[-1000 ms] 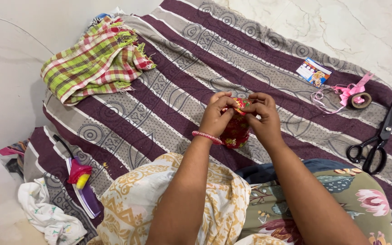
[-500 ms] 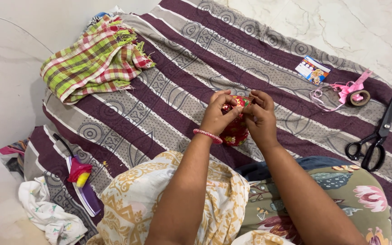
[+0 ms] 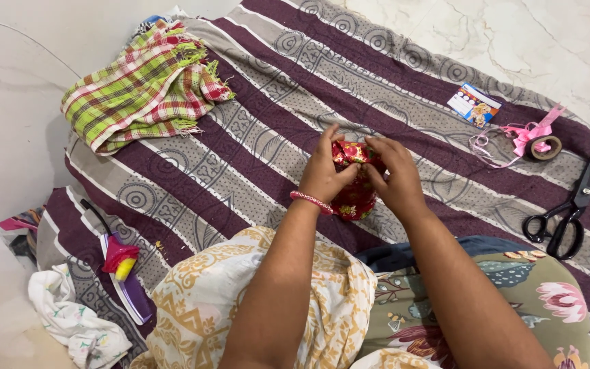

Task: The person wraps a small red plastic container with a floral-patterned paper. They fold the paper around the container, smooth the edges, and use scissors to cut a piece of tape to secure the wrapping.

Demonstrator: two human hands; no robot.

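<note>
A small bundle of shiny red floral fabric sits between both hands above the striped bedspread, its long axis running roughly away from the person, the gathered top pointing toward the far edge. The left hand, a pink beaded bangle at its wrist, pinches the top; the right hand is closed on the same end, fingertips nearly meeting. Off to the right lie black scissors, a pink ribbon spool and a small printed card. A fringed green-and-red checked cloth lies crumpled, far left.
</note>
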